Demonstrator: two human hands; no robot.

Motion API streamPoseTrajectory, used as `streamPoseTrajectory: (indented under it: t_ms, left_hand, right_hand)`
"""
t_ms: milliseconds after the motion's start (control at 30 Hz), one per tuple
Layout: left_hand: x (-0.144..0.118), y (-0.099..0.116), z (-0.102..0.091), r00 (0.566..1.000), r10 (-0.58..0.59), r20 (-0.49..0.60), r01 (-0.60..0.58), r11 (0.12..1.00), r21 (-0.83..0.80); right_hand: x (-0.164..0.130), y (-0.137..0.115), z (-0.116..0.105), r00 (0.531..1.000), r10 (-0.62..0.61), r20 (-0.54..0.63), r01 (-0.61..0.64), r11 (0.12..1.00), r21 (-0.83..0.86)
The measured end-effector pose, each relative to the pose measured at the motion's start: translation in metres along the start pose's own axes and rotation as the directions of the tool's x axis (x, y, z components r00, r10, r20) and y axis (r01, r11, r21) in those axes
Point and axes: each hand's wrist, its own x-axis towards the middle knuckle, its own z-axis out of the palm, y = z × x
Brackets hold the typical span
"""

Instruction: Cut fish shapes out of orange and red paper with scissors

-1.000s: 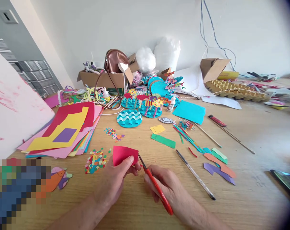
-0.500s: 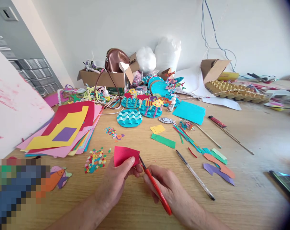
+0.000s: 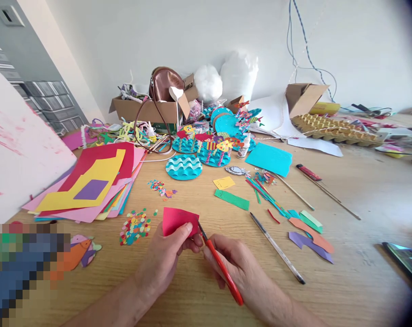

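Note:
My left hand (image 3: 174,247) pinches a small piece of red paper (image 3: 175,220) between thumb and fingers, above the wooden table. My right hand (image 3: 231,261) is closed around a pair of scissors (image 3: 223,268) with red handles. The scissor blades point up and away, their tips at the right edge of the red paper. Whether they are cutting into it I cannot tell. Right of my right hand lies a clear ballpoint pen (image 3: 277,247). Colourful paper dots (image 3: 136,227) are scattered left of my left hand.
Stacked coloured paper (image 3: 66,181) lies at the left. Blue wavy discs (image 3: 183,168) with paper fish stand mid-table. Beyond are a cardboard box (image 3: 161,111), a glue bottle (image 3: 243,147) and egg trays (image 3: 335,129). Paper offcuts (image 3: 311,247) and a phone (image 3: 405,263) lie to the right.
Almost nothing differs. Both hands, the red paper and the scissors stay in nearly the same place, with only a slight shift of the view.

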Motion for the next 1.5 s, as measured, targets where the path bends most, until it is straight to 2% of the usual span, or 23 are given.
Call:
streamPoseTrajectory:
  t_ms: [200,467,667,833,1067,1233,1367,1433,1500]
  left_hand:
    - [0.000,0.000,0.000,1.000,-0.009,-0.008,0.009,1.000,-0.001]
    - [0.001,0.002,-0.002,1.000,-0.008,-0.001,0.008,1.000,0.000]
    - [0.000,0.001,-0.001,0.999,-0.033,-0.007,0.033,0.999,-0.011]
    - [-0.001,0.001,0.001,0.999,-0.041,0.003,0.041,0.999,-0.005]
    - [-0.001,-0.003,-0.002,0.999,-0.044,0.010,0.044,0.999,0.026]
    - [0.008,0.001,-0.012,0.992,0.025,-0.127,-0.011,0.994,0.104]
    - [0.016,0.009,-0.016,0.983,0.095,-0.158,-0.082,0.993,0.086]
    - [0.016,0.012,-0.017,0.983,0.103,-0.153,-0.091,0.992,0.082]
    - [0.013,0.013,-0.015,0.991,0.069,-0.117,-0.056,0.992,0.112]
  right_hand:
    - [0.001,0.007,0.001,0.999,-0.036,-0.002,0.036,0.999,0.017]
    - [0.001,0.005,0.002,0.999,-0.020,-0.038,0.016,0.995,-0.096]
    - [0.000,0.007,0.002,1.000,-0.022,0.005,0.023,1.000,-0.017]
    - [-0.002,0.005,0.000,1.000,-0.019,-0.005,0.018,0.998,-0.065]
    - [0.001,0.008,0.002,0.999,0.009,0.034,-0.008,1.000,-0.025]
    - [0.001,0.005,0.000,0.989,0.136,0.066,-0.143,0.983,0.118]
    - [0.001,0.002,-0.009,0.972,0.176,0.157,-0.211,0.945,0.251]
    - [0.002,0.000,-0.013,0.977,0.163,0.136,-0.198,0.932,0.304]
    - [0.002,-0.001,-0.016,0.991,0.127,0.043,-0.134,0.931,0.341]
